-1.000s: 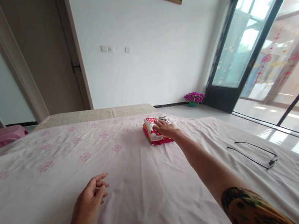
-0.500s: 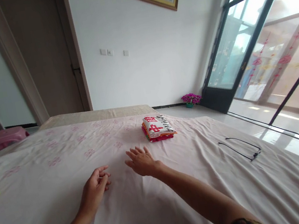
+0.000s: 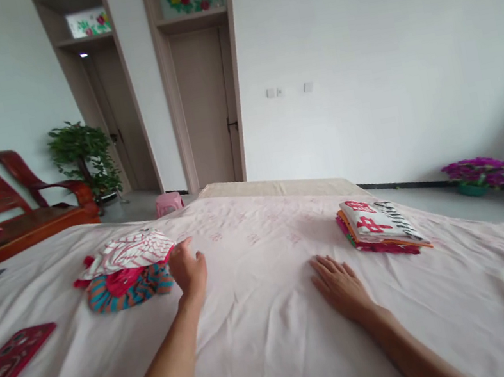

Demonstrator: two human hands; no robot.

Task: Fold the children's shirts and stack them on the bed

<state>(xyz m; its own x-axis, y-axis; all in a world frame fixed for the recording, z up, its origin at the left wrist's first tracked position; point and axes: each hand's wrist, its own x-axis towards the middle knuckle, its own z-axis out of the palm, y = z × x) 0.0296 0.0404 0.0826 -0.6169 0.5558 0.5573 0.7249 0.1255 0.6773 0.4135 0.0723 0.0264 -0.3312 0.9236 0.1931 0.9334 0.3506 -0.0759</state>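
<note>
My left hand [image 3: 188, 269] reaches out over the pale pink sheet [image 3: 268, 335] and touches the right edge of a loose heap of colourful cloths [image 3: 126, 270]; its fingers are slightly curled and hold nothing. The heap has a red-and-white striped piece on top of pink and teal ones. Palm down on the sheet lies my right hand [image 3: 340, 285], fingers stretched out. A short way beyond it, to the right, sits a neat stack of folded cloths [image 3: 380, 227] with red characters on the white top piece.
A dark red patterned flat object [image 3: 7, 365] lies at the left edge of the sheet. A red wooden bench [image 3: 1, 206], a potted plant [image 3: 80, 154] and a pink stool [image 3: 169, 203] stand beyond. Purple flowers [image 3: 485, 170] sit by the right wall.
The view has swung left. My right hand drew back from the folded stack and lies flat on the sheet. My left hand moved left to the loose heap.
</note>
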